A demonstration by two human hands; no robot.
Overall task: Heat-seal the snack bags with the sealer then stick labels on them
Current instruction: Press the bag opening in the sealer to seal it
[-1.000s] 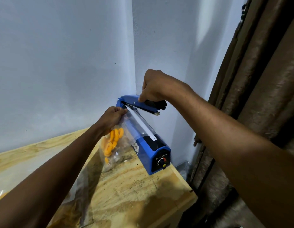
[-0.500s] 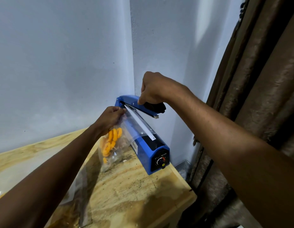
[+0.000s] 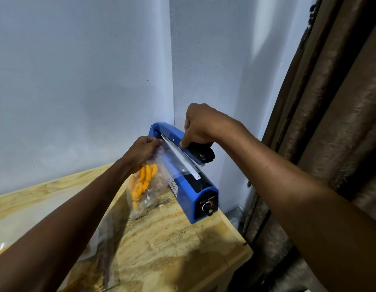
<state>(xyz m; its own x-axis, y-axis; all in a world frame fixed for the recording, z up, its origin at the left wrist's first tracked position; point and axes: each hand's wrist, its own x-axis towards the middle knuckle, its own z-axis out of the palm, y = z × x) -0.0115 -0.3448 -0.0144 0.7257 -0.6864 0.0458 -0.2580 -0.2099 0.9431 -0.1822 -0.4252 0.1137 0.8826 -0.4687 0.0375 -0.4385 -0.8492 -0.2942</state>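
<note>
The right hand [image 3: 200, 125], fingers curled round the sealer arm [image 3: 184, 142], has brought it lower toward the snack bag [image 3: 149, 182], whose mouth the left hand [image 3: 144, 151] pinches just beneath, so sealing looks imminent.

Left hand [image 3: 144, 150] pinching clear snack bag [image 3: 148, 182] of orange rings, its top laid across blue heat sealer [image 3: 189, 184]; right hand [image 3: 200, 125] gripping raised sealer arm's black handle [image 3: 200, 153]. Wooden table [image 3: 172, 245] below, brown curtain [image 3: 330, 123] at 3 o'clock.
</note>
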